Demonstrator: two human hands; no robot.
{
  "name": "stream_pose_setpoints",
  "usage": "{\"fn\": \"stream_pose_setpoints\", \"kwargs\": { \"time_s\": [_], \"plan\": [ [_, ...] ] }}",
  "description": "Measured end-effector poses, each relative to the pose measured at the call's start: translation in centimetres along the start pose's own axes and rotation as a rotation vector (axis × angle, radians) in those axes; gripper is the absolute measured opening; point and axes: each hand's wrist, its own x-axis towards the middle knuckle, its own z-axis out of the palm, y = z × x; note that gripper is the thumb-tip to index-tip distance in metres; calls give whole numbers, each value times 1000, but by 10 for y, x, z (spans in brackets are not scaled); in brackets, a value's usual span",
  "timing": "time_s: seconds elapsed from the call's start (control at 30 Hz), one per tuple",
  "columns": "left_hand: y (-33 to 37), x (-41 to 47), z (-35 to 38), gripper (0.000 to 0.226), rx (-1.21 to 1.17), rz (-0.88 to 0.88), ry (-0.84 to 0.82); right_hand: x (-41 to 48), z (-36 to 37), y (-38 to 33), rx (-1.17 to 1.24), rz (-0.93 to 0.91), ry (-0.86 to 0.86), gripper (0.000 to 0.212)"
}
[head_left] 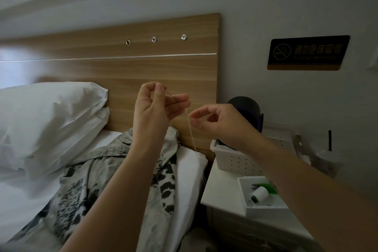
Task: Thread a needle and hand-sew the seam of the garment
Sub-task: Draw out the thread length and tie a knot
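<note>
Two hands are up in front of the headboard [61,71], probably so the fine stuff shows. The garment [92,180] waits on the bed. The left hand [155,108] pinches the needle [170,94], and the thread [191,131] dangles from it. The right hand [216,122] has curled fingertips at the thread, but I can't tell if they're gripping it.

Bare L hand [155,108] & R hand [221,122], bare forearms [126,170], short nails.
</note>
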Motion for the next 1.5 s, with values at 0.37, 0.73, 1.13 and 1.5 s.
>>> {"fn": "stream_pose_setpoints", "kwargs": {
  "time_s": [0.37,0.73,1.13,1.5],
  "plan": [
    [0,0,-4,18,-22,-14,9,4,4,12,-22,76,-85,1],
    [2,4,-5,18,-20,-4,21,5,7,29,-107,86,-151,6],
    [13,11,-14,16,-21,63,120,11,7,49,-272,50,-75,5],
    [13,19,-34,16,-17,121,256,12,10,83,-404,174,-83,9]
  ]
}}
